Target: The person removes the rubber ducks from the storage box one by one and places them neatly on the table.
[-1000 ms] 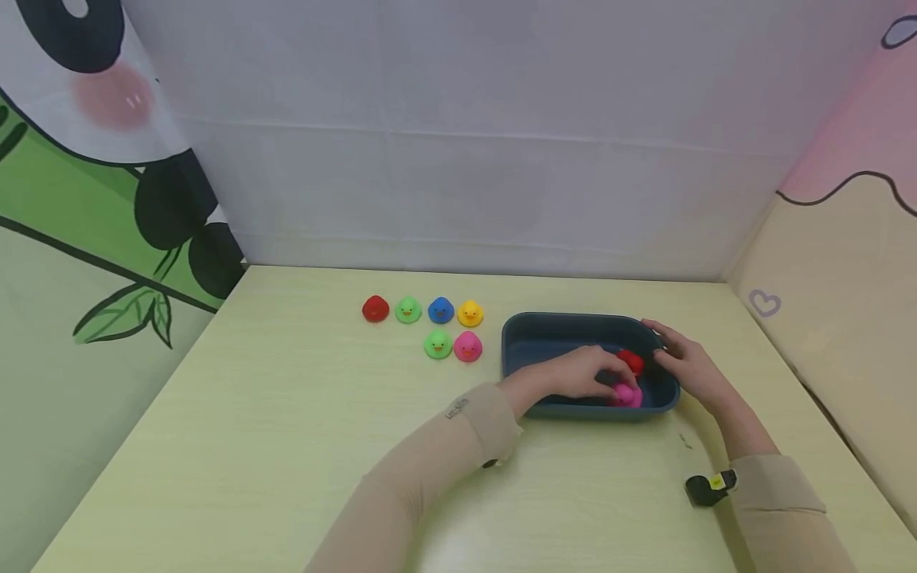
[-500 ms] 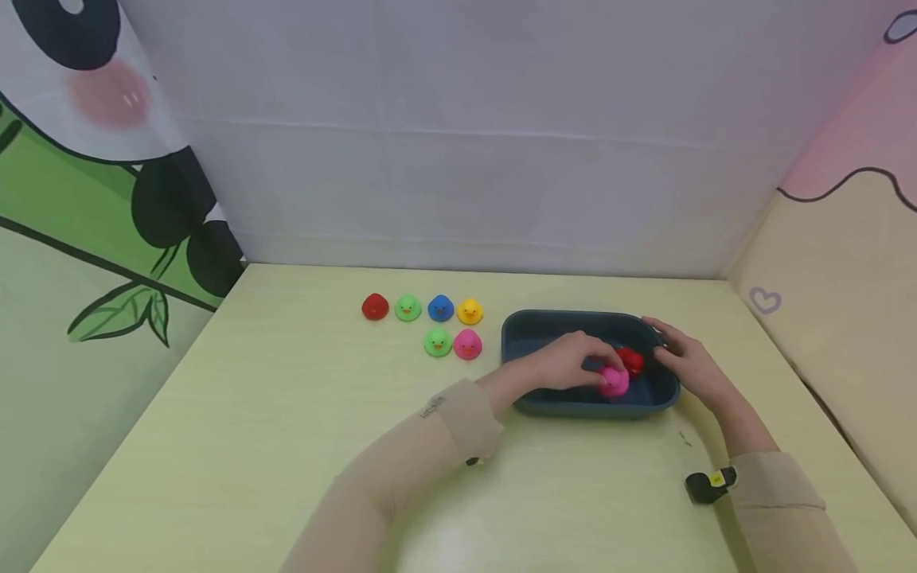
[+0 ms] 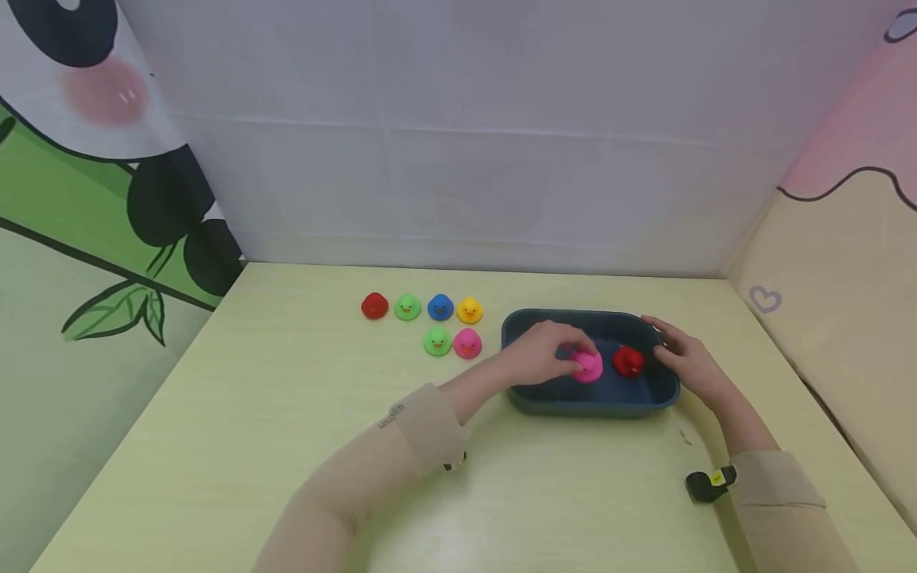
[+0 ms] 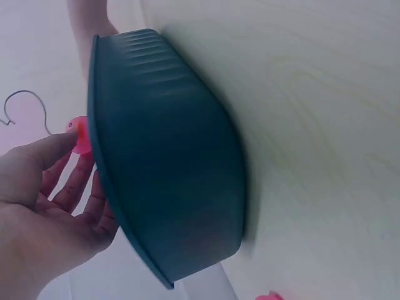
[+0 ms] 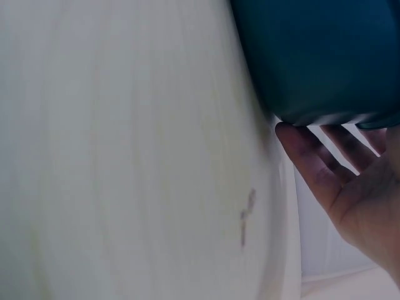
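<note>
My left hand [image 3: 546, 354] pinches a pink rubber duck [image 3: 588, 367] between thumb and fingers, over the dark teal plastic bin [image 3: 573, 407]. In the left wrist view the held duck [image 4: 80, 134] shows beside the bin's rim, partly covered by the thumb. Inside the bin, to the right of that duck, lies a red rubber duck [image 3: 628, 362]. My right hand [image 3: 689, 362] holds the bin's right end, thumb over the rim and fingers on the outer wall. From the right wrist view, several fingertips touch the bin's outside [image 5: 325, 69].
Left of the bin, a back row has red [image 3: 375, 306], green [image 3: 407, 307], blue [image 3: 440, 308] and yellow [image 3: 470, 310] ducks. In front of it sit a green duck [image 3: 438, 341] and a pink duck [image 3: 468, 344]. White cloth [image 3: 458, 159] hangs behind the table [image 3: 286, 382].
My left hand has lifted the pink duck from the bin's right part and carried it left. The red duck is now fully uncovered. My right hand has stayed on the bin.
</note>
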A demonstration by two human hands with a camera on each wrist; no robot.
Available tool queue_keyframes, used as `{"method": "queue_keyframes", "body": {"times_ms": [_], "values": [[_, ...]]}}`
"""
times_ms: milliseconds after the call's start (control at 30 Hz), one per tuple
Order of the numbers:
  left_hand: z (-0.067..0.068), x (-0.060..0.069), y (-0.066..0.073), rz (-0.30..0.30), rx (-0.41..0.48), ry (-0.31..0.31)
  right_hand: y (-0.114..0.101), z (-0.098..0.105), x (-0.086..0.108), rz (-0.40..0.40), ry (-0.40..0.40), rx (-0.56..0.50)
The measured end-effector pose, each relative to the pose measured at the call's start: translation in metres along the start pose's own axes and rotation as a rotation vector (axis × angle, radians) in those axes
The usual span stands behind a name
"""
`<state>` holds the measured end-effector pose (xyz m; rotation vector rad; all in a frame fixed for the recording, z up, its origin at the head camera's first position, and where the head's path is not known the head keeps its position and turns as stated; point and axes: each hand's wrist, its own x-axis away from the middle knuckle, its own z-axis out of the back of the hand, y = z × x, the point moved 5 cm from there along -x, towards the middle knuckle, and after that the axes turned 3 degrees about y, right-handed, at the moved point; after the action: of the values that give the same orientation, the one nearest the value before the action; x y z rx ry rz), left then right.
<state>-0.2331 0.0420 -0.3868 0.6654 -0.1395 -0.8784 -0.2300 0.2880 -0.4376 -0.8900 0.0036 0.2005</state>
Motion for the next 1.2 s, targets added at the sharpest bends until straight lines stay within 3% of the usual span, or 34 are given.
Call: {"method": "queue_keyframes", "body": {"times_ms": [500, 833, 1000, 1200], "values": [[0.048, 0.036, -0.002, 0.086, 0.141, 0.103, 0.0, 0.003, 0.001, -0.003, -0.015, -0.012], [0.081, 0.062, -0.011, 0.135, 0.133, 0.214, -0.001, 0.003, 0.002, -0.015, -0.03, -0.018], [0.094, 0.074, -0.021, 0.16, 0.109, 0.249, -0.002, 0.001, 0.001, -0.013, -0.035, -0.035], [0.105, 0.093, -0.044, 0.199, 0.104, 0.312, -0.004, 0.002, 0.002, -0.024, -0.036, -0.033]]}}
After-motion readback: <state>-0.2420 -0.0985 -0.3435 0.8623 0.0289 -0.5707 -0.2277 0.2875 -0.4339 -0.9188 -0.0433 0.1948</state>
